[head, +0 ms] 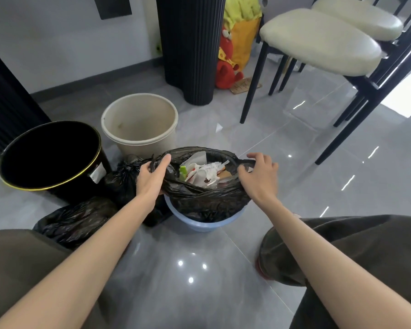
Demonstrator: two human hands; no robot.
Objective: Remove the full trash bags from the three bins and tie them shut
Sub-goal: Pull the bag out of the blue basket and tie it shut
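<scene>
Three bins are standing on the grey floor: a black bin at the left, a cream bin beyond it toward the far side, and a blue bin nearest the person. Two of them, the black and the cream, are showing bare insides with no liner. The blue bin is holding the one open trash bag, whose mouth is gaping upward with paper scraps and wrappers showing inside.

Both hands are gripping that bag's rim at opposite ends. The left hand is clenching a bunch of black plastic on the left edge of the mouth, and the right hand is pinching a gathered ear of plastic on the right edge. So the mouth's long axis is running left to right between the hands, with the bag's load hanging directly below them inside the bin; neither hand looks clearly nearer. By my reading, the coming lift is straight up, then the two ears are meeting over the middle.

Two more black bags are lying on the floor left of the blue bin: one just beside the left hand, appearing bunched closed at its top, and one nearer the person's knee; its neck is not showing.
</scene>
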